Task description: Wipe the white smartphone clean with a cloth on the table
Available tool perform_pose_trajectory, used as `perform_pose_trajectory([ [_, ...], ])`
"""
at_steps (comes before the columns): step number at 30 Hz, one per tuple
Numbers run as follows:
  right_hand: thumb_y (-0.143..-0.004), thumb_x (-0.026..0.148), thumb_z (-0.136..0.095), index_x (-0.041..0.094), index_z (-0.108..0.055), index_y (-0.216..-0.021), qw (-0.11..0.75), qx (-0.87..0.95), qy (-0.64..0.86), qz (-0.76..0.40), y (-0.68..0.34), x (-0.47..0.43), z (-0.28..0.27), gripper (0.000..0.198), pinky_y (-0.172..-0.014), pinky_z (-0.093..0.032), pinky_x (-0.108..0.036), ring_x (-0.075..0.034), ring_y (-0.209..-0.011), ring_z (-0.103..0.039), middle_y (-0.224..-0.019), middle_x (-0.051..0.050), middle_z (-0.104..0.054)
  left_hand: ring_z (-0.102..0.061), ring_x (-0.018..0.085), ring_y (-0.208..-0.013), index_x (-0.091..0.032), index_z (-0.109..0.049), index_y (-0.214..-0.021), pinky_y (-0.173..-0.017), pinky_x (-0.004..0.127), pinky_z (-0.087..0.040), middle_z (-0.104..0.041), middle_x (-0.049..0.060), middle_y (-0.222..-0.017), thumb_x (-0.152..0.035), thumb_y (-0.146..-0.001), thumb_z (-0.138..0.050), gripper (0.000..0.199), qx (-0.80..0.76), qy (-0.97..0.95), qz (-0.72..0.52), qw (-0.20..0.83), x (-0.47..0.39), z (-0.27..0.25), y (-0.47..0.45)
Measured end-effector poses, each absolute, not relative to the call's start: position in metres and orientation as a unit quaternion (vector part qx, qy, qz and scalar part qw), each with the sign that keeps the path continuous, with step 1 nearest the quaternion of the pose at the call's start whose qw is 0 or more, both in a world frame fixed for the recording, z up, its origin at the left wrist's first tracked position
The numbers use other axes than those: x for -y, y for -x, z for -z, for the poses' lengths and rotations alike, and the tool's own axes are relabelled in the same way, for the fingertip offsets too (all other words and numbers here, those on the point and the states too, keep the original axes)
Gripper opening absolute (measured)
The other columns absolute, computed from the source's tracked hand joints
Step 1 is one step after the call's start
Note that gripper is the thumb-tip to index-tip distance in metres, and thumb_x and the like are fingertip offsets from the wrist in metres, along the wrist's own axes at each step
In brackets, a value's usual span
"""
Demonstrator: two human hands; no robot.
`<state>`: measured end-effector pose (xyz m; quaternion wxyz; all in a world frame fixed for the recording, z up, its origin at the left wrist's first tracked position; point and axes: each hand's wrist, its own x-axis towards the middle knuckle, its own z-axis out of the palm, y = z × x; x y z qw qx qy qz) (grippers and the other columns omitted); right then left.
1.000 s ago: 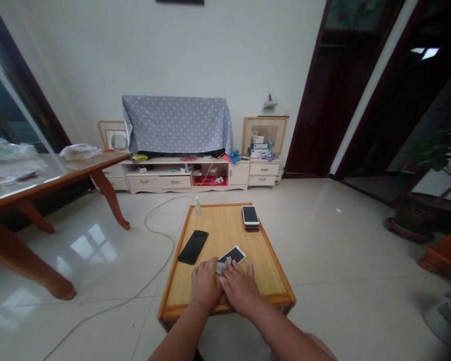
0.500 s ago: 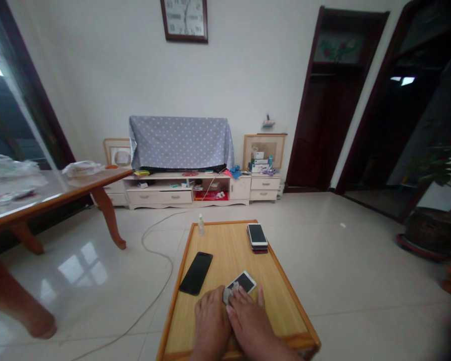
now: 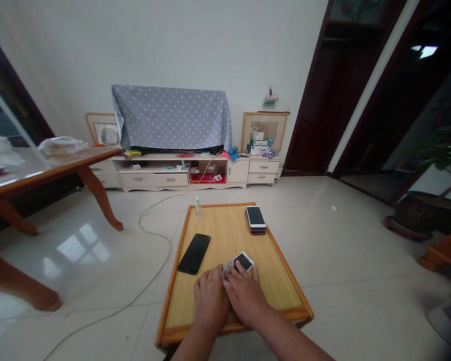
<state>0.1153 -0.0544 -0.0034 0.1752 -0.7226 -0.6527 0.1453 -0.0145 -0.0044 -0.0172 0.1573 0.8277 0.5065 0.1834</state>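
A white smartphone (image 3: 247, 259) with a dark screen lies slanted on the small wooden table. My right hand (image 3: 245, 292) presses a crumpled grey cloth (image 3: 225, 271) onto its screen, fingers bent over the cloth. Close against it, my left hand (image 3: 212, 297) curls its fingers at the phone's near left end, steadying it; that end and my left thumb are hidden. To the left lies a larger black smartphone (image 3: 194, 253), face up. A stack of phones (image 3: 255, 217), a white one on top, sits at the far right corner. A small clear spray bottle (image 3: 198, 207) stands at the far left corner.
The small table (image 3: 225, 223) has a raised wooden rim. A cable (image 3: 169, 245) runs across the tiled floor to its left. A larger wooden table (image 3: 78, 156) with plastic bags stands at the left, a low white cabinet (image 3: 154, 179) behind, a potted plant (image 3: 428, 213) at right.
The view has tilted down and the table shows higher in it. My right hand has slid a little over the white phone with the cloth; my left hand stays beside it.
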Motion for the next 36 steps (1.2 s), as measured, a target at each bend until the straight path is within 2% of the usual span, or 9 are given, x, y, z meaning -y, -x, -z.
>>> perform_pose_trajectory([
  [3, -0.106, 0.044, -0.021, 0.034, -0.050, -0.145, 0.151, 0.610, 0.764, -0.146, -0.131, 0.046, 0.002, 0.050, -0.118, 0.002, -0.065, -0.028, -0.152, -0.021, -0.156, -0.001, -0.043, -0.049, 0.026, -0.129, -0.023, -0.050, -0.138, -0.109, 0.041, -0.030, -0.062, 0.009, -0.135, -0.033, -0.089, -0.054, 0.050, -0.513, -0.825, -0.181, 0.155, 0.006, 0.012, 0.013],
  [7, -0.105, 0.044, -0.020, 0.031, -0.047, -0.148, 0.124, 0.554, 0.814, -0.128, -0.150, 0.039, 0.000, 0.052, -0.118, -0.002, -0.065, -0.028, -0.153, -0.016, -0.160, -0.002, -0.038, -0.049, 0.027, -0.128, -0.022, -0.052, -0.136, -0.109, 0.041, -0.030, -0.063, 0.009, -0.133, -0.034, -0.082, -0.062, 0.056, -0.516, -0.822, -0.188, 0.153, 0.007, 0.011, 0.011],
  [10, -0.105, 0.044, -0.020, 0.031, -0.047, -0.148, 0.128, 0.589, 0.788, -0.126, -0.136, 0.046, 0.001, 0.053, -0.119, -0.001, -0.062, -0.027, -0.152, -0.020, -0.158, -0.003, -0.040, -0.050, 0.026, -0.127, -0.022, -0.052, -0.135, -0.108, 0.040, -0.030, -0.063, 0.009, -0.132, -0.035, -0.086, -0.058, 0.051, -0.513, -0.821, -0.195, 0.154, 0.006, 0.016, 0.013],
  [13, -0.106, 0.044, -0.019, 0.032, -0.046, -0.149, 0.148, 0.649, 0.733, -0.141, -0.114, 0.056, 0.002, 0.052, -0.120, 0.003, -0.058, -0.026, -0.149, -0.027, -0.156, -0.004, -0.043, -0.049, 0.023, -0.128, -0.023, -0.051, -0.137, -0.109, 0.038, -0.029, -0.062, 0.008, -0.135, -0.025, -0.091, -0.047, 0.045, -0.508, -0.824, -0.194, 0.159, 0.004, 0.021, 0.014],
  [15, -0.106, 0.044, -0.018, 0.032, -0.047, -0.148, 0.159, 0.659, 0.720, -0.147, -0.111, 0.058, 0.001, 0.052, -0.120, 0.006, -0.059, -0.026, -0.149, -0.027, -0.155, -0.004, -0.046, -0.049, 0.022, -0.129, -0.023, -0.050, -0.138, -0.109, 0.038, -0.028, -0.061, 0.008, -0.136, -0.022, -0.092, -0.044, 0.046, -0.506, -0.826, -0.191, 0.158, 0.003, 0.023, 0.015],
  [20, -0.106, 0.044, -0.020, 0.033, -0.051, -0.145, 0.136, 0.580, 0.791, -0.139, -0.140, 0.047, -0.006, 0.052, -0.117, 0.001, -0.066, -0.028, -0.152, -0.019, -0.157, -0.002, -0.042, -0.048, 0.027, -0.129, -0.022, -0.049, -0.138, -0.108, 0.040, -0.030, -0.061, 0.010, -0.136, -0.039, -0.087, -0.058, 0.055, -0.505, -0.830, -0.188, 0.146, 0.005, 0.020, 0.013],
  [24, -0.105, 0.045, -0.019, 0.033, -0.050, -0.146, 0.133, 0.579, 0.793, -0.131, -0.138, 0.052, -0.008, 0.052, -0.117, -0.002, -0.066, -0.029, -0.152, -0.018, -0.157, -0.001, -0.043, -0.049, 0.027, -0.129, -0.021, -0.050, -0.138, -0.107, 0.040, -0.031, -0.062, 0.010, -0.134, -0.039, -0.087, -0.058, 0.054, -0.507, -0.829, -0.188, 0.139, 0.005, 0.021, 0.013],
  [29, -0.106, 0.045, -0.019, 0.034, -0.048, -0.147, 0.160, 0.656, 0.722, -0.153, -0.110, 0.066, -0.008, 0.052, -0.120, 0.004, -0.061, -0.028, -0.151, -0.023, -0.153, -0.001, -0.048, -0.049, 0.023, -0.129, -0.022, -0.048, -0.140, -0.108, 0.038, -0.030, -0.061, 0.009, -0.137, -0.020, -0.090, -0.045, 0.050, -0.511, -0.829, -0.175, 0.145, 0.004, 0.020, 0.014],
  [36, -0.105, 0.046, -0.021, 0.035, -0.054, -0.142, 0.148, 0.569, 0.797, -0.137, -0.147, 0.049, -0.007, 0.051, -0.116, -0.003, -0.069, -0.032, -0.151, -0.019, -0.155, 0.000, -0.045, -0.049, 0.027, -0.130, -0.021, -0.050, -0.138, -0.110, 0.040, -0.030, -0.062, 0.010, -0.135, -0.037, -0.084, -0.060, 0.057, -0.517, -0.826, -0.179, 0.140, 0.007, 0.012, 0.010],
])
